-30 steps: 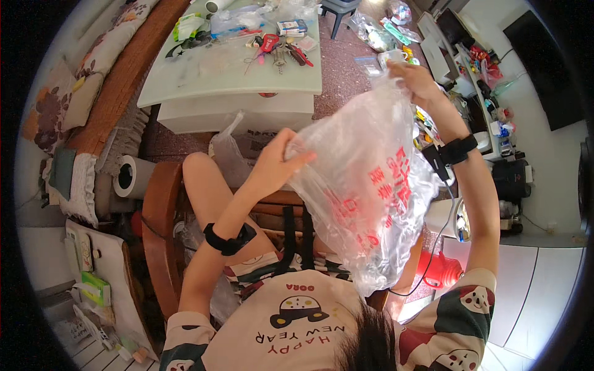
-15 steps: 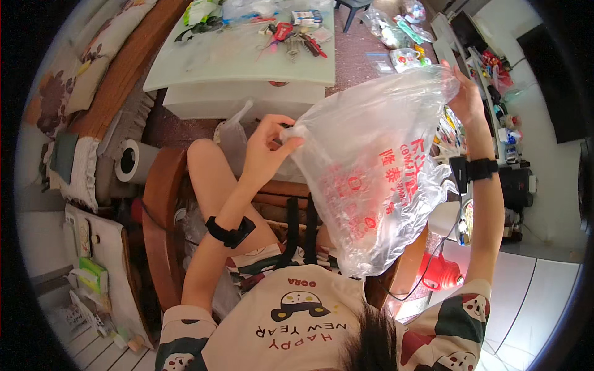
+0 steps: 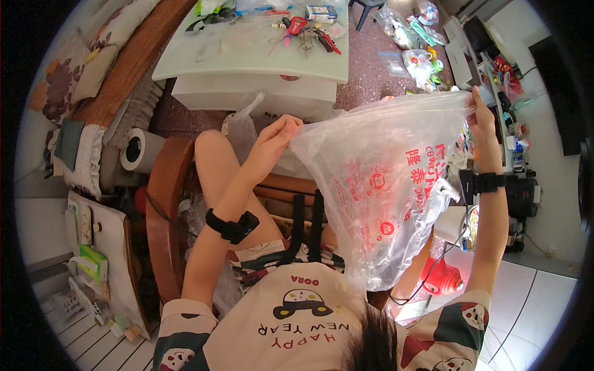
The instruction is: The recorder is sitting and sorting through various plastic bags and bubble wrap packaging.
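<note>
A large translucent plastic bag point(image 3: 371, 179) with red print hangs stretched between my hands, above my lap. My left hand point(image 3: 279, 137) pinches its left upper corner, fingers closed. At the far right, my right hand point(image 3: 481, 117) grips the opposite upper corner, its thumb pointing up. The edge between the two corners is pulled nearly straight. Below, the crumpled body of the bag narrows down to my shirt point(image 3: 303, 309). Each forearm wears a black strap with a small device.
Beyond my knees stands a white table point(image 3: 260, 62) with a red-handled tool point(image 3: 297, 25) and other small items on it. Filled plastic bags point(image 3: 421, 65) lie on the floor at the far right. A red container point(image 3: 442, 275) sits beside my right side, near a dark cable.
The bag's top edge is now pulled straighter and its printed side is spread flatter. My left fingers have closed on the corner, and my right hand has moved slightly outward and down.
</note>
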